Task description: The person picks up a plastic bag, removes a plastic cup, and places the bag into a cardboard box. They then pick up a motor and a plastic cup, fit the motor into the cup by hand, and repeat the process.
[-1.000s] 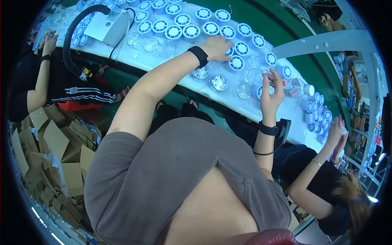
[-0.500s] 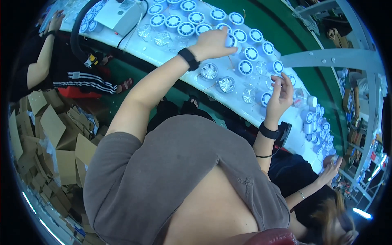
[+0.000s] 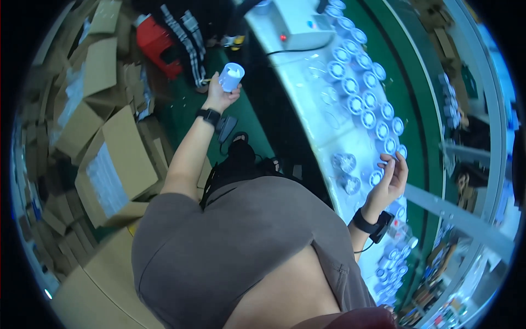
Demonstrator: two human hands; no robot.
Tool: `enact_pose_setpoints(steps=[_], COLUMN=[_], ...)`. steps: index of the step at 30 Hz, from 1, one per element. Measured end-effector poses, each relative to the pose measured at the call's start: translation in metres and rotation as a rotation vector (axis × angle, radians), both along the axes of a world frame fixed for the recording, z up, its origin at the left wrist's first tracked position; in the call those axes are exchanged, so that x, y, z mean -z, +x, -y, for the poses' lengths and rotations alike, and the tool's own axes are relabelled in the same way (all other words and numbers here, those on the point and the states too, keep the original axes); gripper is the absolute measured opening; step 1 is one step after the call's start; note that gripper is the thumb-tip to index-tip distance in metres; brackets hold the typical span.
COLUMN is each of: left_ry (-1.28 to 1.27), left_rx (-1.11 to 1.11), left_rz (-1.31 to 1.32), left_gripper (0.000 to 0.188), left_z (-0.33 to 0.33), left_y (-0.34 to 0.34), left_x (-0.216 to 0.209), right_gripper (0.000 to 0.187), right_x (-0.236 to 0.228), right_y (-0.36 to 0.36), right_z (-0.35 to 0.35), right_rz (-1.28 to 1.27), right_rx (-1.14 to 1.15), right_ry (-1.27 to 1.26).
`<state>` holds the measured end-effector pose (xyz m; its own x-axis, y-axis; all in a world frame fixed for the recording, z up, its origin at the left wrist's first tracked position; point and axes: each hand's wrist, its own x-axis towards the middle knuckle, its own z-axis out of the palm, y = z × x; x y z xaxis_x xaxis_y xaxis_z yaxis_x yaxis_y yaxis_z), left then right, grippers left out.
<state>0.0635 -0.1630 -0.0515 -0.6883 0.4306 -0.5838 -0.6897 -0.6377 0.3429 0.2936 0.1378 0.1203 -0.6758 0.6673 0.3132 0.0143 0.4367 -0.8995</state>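
Note:
My left hand [image 3: 218, 97] is out over the floor on the left, fingers wrapped round a white plastic cylinder [image 3: 230, 78]. Its round end faces up and shows a paler piece inside. Over the worktable [image 3: 324, 151] my right hand [image 3: 388, 183] hovers with loosely bent, parted fingers and holds nothing I can see. Under and beside it stand white cylinders with ringed tops [image 3: 389, 145], several in rows along the table. Two clear faceted cups [image 3: 346, 170] lie nearer the table's edge, left of my right hand.
Open cardboard cartons [image 3: 126, 170], one lined with plastic, pile up at the left. A red stool [image 3: 156, 46] and a person in striped trousers [image 3: 183, 35] are at the far left. A white machine [image 3: 304, 24] with a cable sits on the table's far end. A grey metal beam [image 3: 449, 211] crosses at right.
My view has turned left toward the cartons. My left hand has left the rows on the table and now holds a cylinder out over the floor. My right hand stays above the table.

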Motion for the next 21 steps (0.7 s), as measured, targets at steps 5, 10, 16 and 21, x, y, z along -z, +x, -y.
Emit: enact_pose_setpoints(steps=[5,10,16,21], left_ry=[-0.137,-0.275,-0.903,-1.59], left_rx=[-0.094,-0.025,0.019,0.1], left_rz=[0.266,0.246,-0.298,-1.285], left_gripper=[0.045,0.04,0.039,0.044], left_z=[0.044,0.036,0.026,0.05], left_y=[-0.066,-0.101,-0.12,-0.094], left_x=[0.075,0.093,0.093,0.055], right_gripper=[0.023,0.022,0.022,0.022], right_x=[-0.014,-0.014,-0.015,-0.013], right_y=[-0.034,-0.046,-0.064,-0.073], right_z=[0.044,0.072,0.102,0.116], right_rz=[0.041,0.074,0.127,0.145], right_rx=[-0.042,0.014,0.085,0.102], right_ry=[0.122,0.139,0.164,0.164])
